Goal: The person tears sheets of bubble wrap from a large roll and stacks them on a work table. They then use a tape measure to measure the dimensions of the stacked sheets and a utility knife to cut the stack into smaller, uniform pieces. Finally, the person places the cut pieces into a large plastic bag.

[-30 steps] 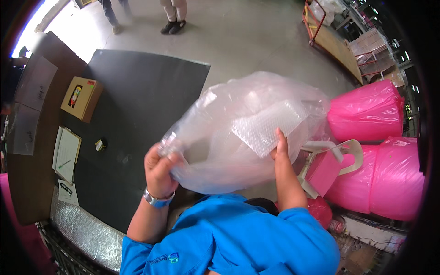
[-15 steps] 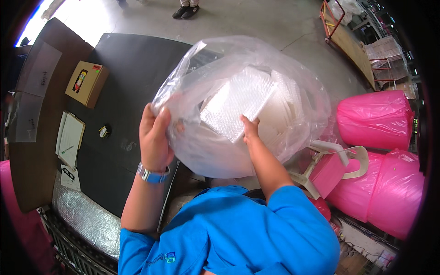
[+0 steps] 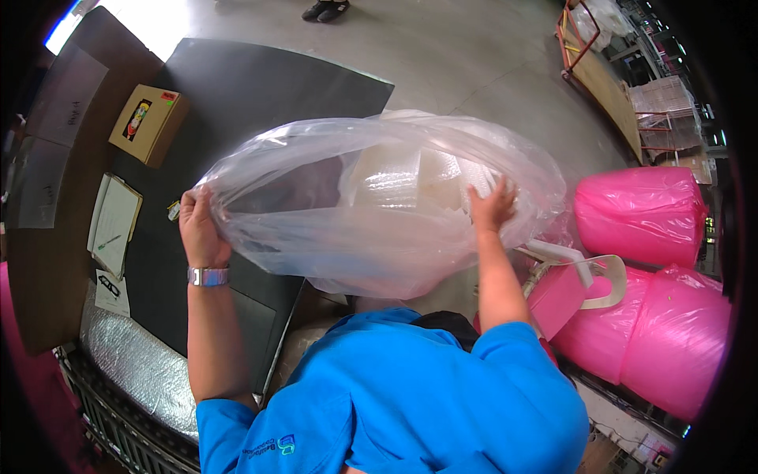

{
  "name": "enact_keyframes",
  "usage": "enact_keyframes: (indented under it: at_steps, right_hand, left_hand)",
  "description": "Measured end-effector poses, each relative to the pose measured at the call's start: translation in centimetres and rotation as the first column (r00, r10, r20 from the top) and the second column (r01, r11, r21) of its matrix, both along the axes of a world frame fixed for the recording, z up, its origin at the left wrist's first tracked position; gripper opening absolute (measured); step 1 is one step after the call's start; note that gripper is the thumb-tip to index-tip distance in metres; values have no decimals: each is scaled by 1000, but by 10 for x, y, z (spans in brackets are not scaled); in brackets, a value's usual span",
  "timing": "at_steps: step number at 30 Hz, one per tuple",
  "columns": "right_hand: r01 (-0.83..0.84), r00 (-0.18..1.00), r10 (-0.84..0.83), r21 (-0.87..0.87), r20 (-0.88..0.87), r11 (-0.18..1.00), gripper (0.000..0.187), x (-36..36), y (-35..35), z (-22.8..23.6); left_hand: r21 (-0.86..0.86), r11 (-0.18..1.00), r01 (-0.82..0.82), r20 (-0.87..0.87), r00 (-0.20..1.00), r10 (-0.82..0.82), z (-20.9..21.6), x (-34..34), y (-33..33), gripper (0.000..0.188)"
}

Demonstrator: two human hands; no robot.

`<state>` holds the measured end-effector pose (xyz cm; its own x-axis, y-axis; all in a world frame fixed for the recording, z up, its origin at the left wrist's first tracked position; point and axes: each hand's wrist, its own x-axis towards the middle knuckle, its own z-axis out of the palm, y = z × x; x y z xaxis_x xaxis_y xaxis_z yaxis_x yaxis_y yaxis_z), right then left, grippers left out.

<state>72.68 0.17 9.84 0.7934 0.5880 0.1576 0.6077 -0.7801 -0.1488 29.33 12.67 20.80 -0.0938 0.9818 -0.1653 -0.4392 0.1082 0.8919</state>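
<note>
A large clear plastic bag [image 3: 355,253] spreads out before me, its mouth stretched wide and facing up. My left hand [image 3: 204,235] is closed on the bag's gathered rim at the left, over the black tabletop [image 3: 260,79]. Inside, toward the right, lie several white bubble-wrap pouches or sheets [image 3: 387,182]; which of the two I cannot tell. My right hand [image 3: 493,207] is in the bag's right part beside them, fingers spread, gripping nothing visible. A small yellow-and-black object [image 3: 173,211] on the table is partly covered by my left hand.
On the table's left stand a brown cardboard box [image 3: 148,122] and a clipboard [image 3: 114,217] with paper and a pen, beside a brown upright panel [image 3: 71,174]. Pink wrapped rolls [image 3: 639,213] and a white-framed chair [image 3: 608,288] are at the right. A person's shoes [image 3: 325,10] show beyond.
My left hand has moved left and down, pulling the bag's rim wide. The right hand has let go of a bubble-wrap piece and shifted right, fingers spreading.
</note>
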Motion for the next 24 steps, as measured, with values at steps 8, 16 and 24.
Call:
enact_keyframes:
  at_steps: [8,16,24]
  right_hand:
    - [839,27,186,123,-982,530,66,70,-101,-106]
    - [511,603,647,849,-467,136,42,91,-33,126]
    - [342,-300,811,851,502,-399,17,-47,-39,363]
  left_hand:
    - [-142,989,-34,-62,998,25,-17,-34,-11,11]
    - [-89,996,22,-45,999,-26,-10,-30,-13,10]
    - [85,996,-17,3,1000,17,51,-5,-15,13]
